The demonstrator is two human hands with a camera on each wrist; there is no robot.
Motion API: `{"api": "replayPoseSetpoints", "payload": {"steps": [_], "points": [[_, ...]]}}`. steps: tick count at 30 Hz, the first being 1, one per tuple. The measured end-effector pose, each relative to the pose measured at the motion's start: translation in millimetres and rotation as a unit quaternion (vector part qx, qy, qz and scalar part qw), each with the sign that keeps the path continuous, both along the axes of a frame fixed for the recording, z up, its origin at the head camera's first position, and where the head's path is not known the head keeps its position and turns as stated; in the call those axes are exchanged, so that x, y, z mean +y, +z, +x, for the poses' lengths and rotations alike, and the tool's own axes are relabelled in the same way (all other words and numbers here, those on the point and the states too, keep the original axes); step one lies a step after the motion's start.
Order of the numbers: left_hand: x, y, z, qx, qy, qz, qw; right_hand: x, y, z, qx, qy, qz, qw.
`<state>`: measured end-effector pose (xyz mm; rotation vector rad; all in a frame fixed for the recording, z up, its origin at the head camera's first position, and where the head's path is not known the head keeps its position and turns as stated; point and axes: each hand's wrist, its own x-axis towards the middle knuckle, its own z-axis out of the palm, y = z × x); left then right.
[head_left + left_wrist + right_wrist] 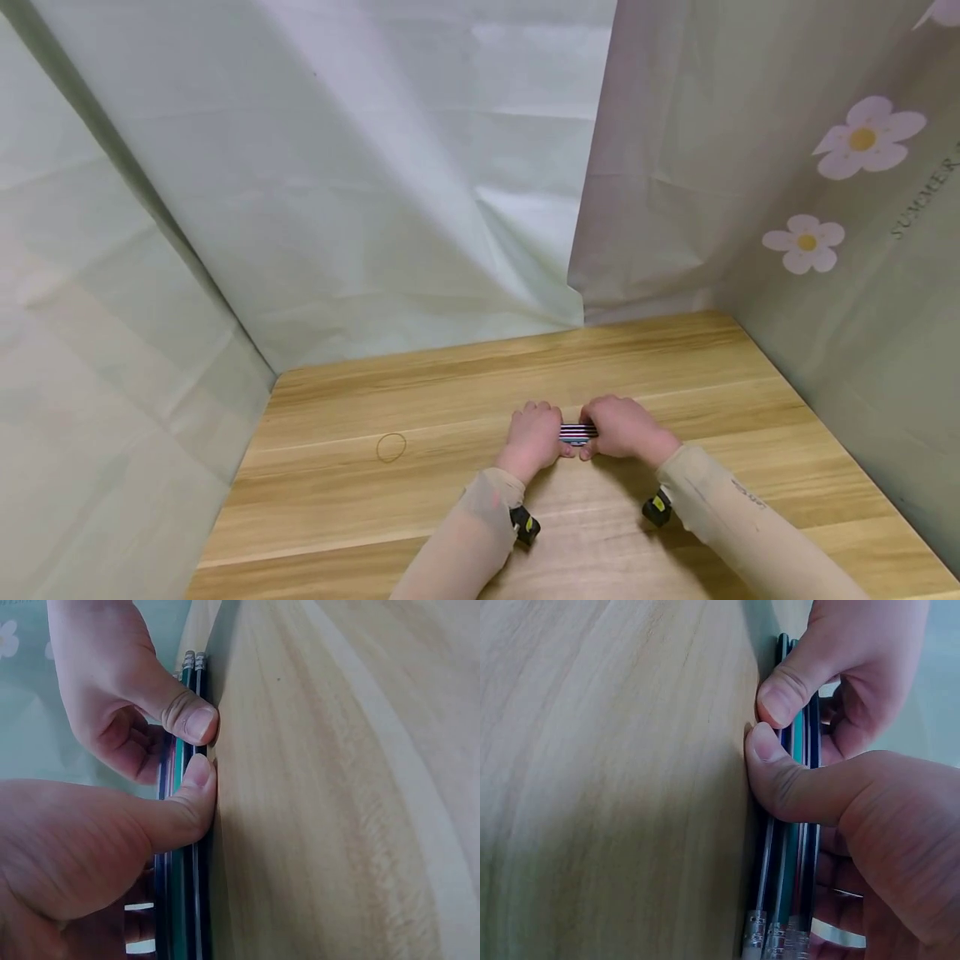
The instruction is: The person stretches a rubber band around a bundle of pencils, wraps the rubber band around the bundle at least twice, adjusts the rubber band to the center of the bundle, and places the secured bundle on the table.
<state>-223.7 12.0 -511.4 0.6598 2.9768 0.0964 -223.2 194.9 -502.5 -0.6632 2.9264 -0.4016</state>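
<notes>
Several pencils with dark and green barrels lie side by side in a bundle close over the wooden table. My left hand grips the bundle's left part, thumb along the near side and fingers curled over the far side. From the other side my right hand grips it the same way, the two thumb tips almost meeting. Metal-ringed eraser ends show beyond the right hand in the left wrist view. Both palms hide much of the barrels.
A thin rubber band lies in a loose loop on the table, left of the hands. Pale sheeting hangs behind and at both sides, with printed flowers on the right.
</notes>
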Motion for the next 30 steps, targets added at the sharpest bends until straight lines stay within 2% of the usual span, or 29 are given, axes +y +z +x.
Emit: {"api": "replayPoseSetpoints", "payload": {"steps": [18, 30], "points": [[-1.0, -1.9, 5.4, 0.012, -0.016, -0.021, 0.9996, -0.1, 3.1, 4.3, 0.008, 0.021, 0.027, 0.999], [-0.6, 0.7, 9.7, 0.025, -0.035, -0.043, 0.9981, 3.8, -6.0, 6.0, 0.040, 0.043, 0.036, 0.998]]}}
